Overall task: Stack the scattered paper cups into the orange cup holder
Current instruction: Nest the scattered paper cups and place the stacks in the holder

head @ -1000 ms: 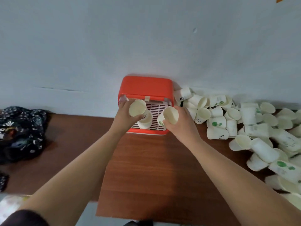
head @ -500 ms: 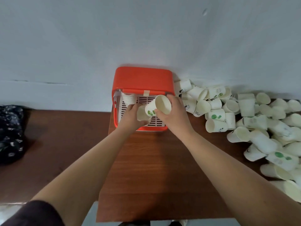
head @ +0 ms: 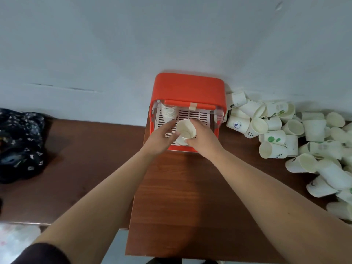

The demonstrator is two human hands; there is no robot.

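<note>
The orange cup holder (head: 188, 88) stands against the wall at the table's back edge, with a white slotted tray (head: 192, 116) inside. A stack of paper cups (head: 168, 112) stands in its back left corner. Both hands are over the tray's front. My right hand (head: 202, 139) grips a white paper cup (head: 185, 129), mouth up, set into a lower cup (head: 181, 141). My left hand (head: 159, 139) holds that lower cup from the left; its fingers are partly hidden behind the cups. A heap of scattered paper cups (head: 297, 134) lies to the right.
The brown wooden table (head: 171, 197) has its front edge near me, and a lower, darker surface (head: 76, 159) adjoins it on the left. A dark patterned cloth bundle (head: 19, 143) lies at far left. The pale wall rises directly behind the holder.
My right hand has brought its cup down and left, over the cup in my left hand, and the two cups now nest. Both hands sit lower over the tray.
</note>
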